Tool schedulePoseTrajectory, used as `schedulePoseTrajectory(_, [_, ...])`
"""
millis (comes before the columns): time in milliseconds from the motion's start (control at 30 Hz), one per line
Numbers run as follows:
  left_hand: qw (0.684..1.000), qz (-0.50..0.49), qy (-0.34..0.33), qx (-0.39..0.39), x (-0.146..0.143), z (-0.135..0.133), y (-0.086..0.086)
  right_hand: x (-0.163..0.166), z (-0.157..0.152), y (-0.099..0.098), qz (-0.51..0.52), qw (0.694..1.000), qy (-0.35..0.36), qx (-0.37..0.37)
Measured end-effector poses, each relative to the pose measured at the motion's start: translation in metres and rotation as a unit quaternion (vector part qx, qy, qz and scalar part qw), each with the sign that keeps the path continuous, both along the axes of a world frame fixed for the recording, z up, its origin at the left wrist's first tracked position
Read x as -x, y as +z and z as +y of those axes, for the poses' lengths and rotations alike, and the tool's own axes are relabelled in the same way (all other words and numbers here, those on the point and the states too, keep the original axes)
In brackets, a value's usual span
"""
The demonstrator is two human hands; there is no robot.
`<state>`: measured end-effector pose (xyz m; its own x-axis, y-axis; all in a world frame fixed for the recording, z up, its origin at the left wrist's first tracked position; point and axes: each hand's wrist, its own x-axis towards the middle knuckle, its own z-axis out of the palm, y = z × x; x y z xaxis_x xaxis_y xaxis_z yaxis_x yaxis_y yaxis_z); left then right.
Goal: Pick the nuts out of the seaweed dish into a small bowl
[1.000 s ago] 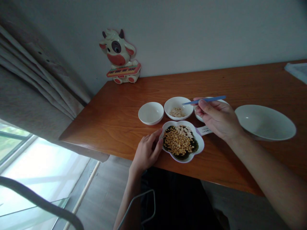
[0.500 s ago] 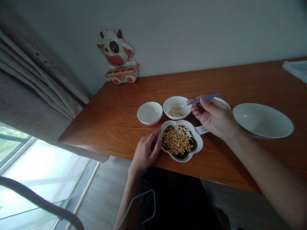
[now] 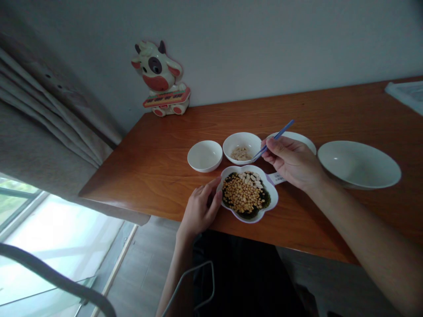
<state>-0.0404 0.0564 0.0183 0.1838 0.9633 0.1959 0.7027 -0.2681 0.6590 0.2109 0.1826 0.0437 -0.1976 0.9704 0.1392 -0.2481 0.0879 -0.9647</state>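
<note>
Blue tweezers [image 3: 283,130] tip steeper now mid-frame, pinched in the right hand [image 3: 292,162]; left hand [image 3: 200,205] touches the flower dish [image 3: 272,196], can't tell if gripping. Keep that dish steady imo.

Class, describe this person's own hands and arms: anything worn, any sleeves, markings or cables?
The left hand and right hand are bare: no gloves, and no rings or markings can be made out. No sleeve, watch or bracelet shows on the left forearm or right forearm. A thin grey cord-like loop crosses in front of the left forearm; whether attached is unclear.
</note>
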Motion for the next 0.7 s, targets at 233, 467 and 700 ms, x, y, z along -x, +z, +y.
schedulePoseTrajectory(233, [1.000,0.008,0.008,-0.001,-0.001,0.000,0.000,0.005,-0.003,0.003,0.033,0.998,0.034,0.050])
schedulePoseTrajectory(467, [1.000,0.012,0.011,-0.010,-0.001,0.000,0.000,0.004,-0.007,0.002,-0.024,0.998,0.041,0.038])
schedulePoseTrajectory(700, [1.000,0.010,0.010,-0.007,-0.001,0.000,0.000,0.006,-0.017,0.010,-0.162,0.985,0.015,-0.058])
